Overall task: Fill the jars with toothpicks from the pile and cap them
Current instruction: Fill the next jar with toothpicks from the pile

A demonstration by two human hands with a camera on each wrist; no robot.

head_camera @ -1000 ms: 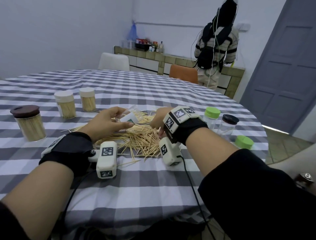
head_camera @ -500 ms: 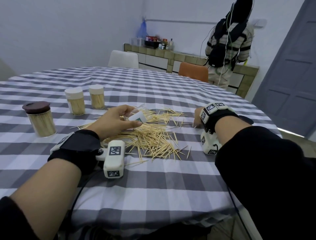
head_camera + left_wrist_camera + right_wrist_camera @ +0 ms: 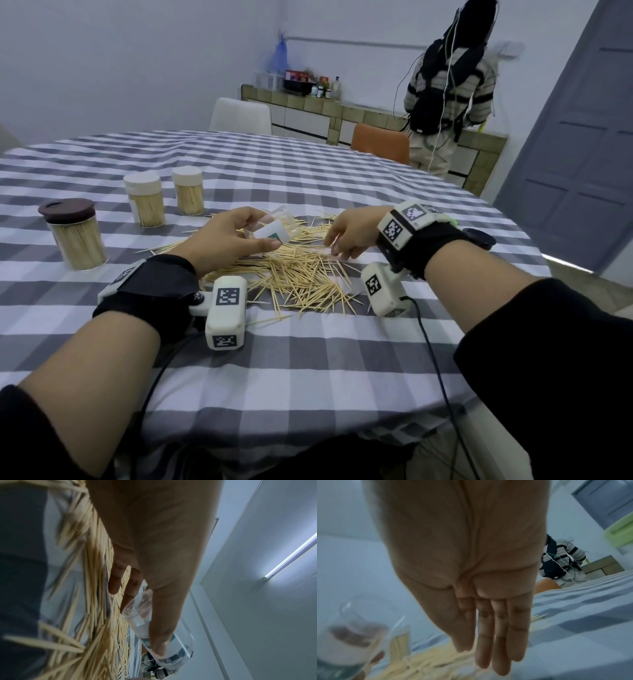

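The clear jar [image 3: 274, 228] sits tilted on its side in our left hand [image 3: 226, 243], thumb and fingers curled round it, just above the toothpick pile [image 3: 294, 274] in the middle of the checked table [image 3: 308, 359]; we see few, if any, toothpicks in it yet. What has changed is our right hand [image 3: 352, 236] — half a second ago it was off to the right edge of the pile, and now it has come back in, fingers straight and held together, tips down over the sticks and pinching nothing. We read that as the start of another gather: scoop, then feed the jar's mouth. Three capped, full jars [image 3: 150, 202] stand well apart on the left, so this one remains to fill and cap.
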